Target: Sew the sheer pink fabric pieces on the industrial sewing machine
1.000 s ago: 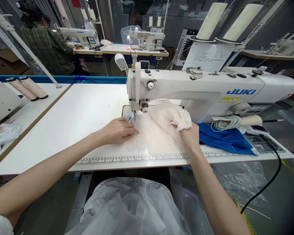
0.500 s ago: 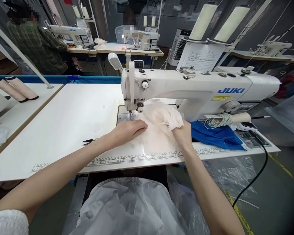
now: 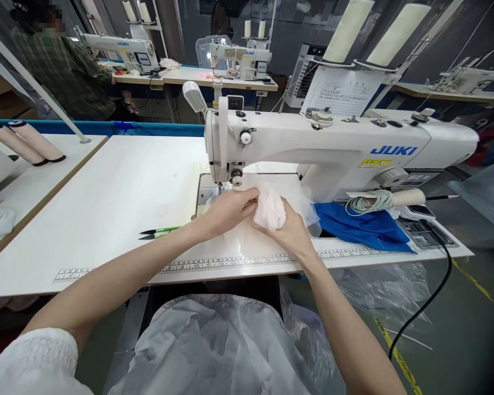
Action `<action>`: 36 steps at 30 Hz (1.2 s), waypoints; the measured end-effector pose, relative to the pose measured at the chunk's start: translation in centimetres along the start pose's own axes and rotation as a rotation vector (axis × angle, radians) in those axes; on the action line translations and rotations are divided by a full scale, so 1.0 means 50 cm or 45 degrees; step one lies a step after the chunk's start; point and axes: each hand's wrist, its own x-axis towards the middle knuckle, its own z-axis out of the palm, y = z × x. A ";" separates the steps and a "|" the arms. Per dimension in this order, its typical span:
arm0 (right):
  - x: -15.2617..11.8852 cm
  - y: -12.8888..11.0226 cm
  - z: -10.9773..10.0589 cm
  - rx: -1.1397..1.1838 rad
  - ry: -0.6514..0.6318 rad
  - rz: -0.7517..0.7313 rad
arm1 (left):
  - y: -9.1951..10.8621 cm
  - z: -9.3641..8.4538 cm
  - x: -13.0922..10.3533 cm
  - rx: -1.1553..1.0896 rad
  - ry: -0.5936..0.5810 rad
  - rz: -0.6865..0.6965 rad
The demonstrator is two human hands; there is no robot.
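Note:
A bunch of sheer pale pink fabric [image 3: 270, 209] is gathered up just right of the needle of the white sewing machine [image 3: 337, 137]. My right hand [image 3: 290, 227] is closed around this bunch from the right and below. At its left side, my left hand [image 3: 233, 209] has its thumb and fingers pinched on the edge of the fabric. A thin part of the cloth spreads toward the machine bed on the right. Pale material also lies by the presser foot, partly hidden behind my left hand.
Green-handled thread snips [image 3: 160, 232] lie left of my forearm. A blue cloth [image 3: 362, 226] and a coil of pale cord [image 3: 370, 202] are at the right. A printed ruler [image 3: 226, 265] runs along the front edge. Another person [image 3: 61, 66] sits at a machine behind.
My right hand has moved left and bunched the spread fabric into a tighter clump. My left hand has moved slightly right and up to meet it. The snips show more fully.

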 end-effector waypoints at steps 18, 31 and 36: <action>0.078 0.051 -0.040 0.689 0.725 0.350 | -0.090 -0.102 -0.200 0.513 -0.323 0.281; 0.078 0.062 -0.069 0.698 0.812 0.272 | 0.042 -0.174 -0.078 -0.153 -0.213 -0.164; 0.081 0.058 -0.074 0.730 0.870 0.261 | 0.111 -0.108 0.009 -0.174 0.168 0.196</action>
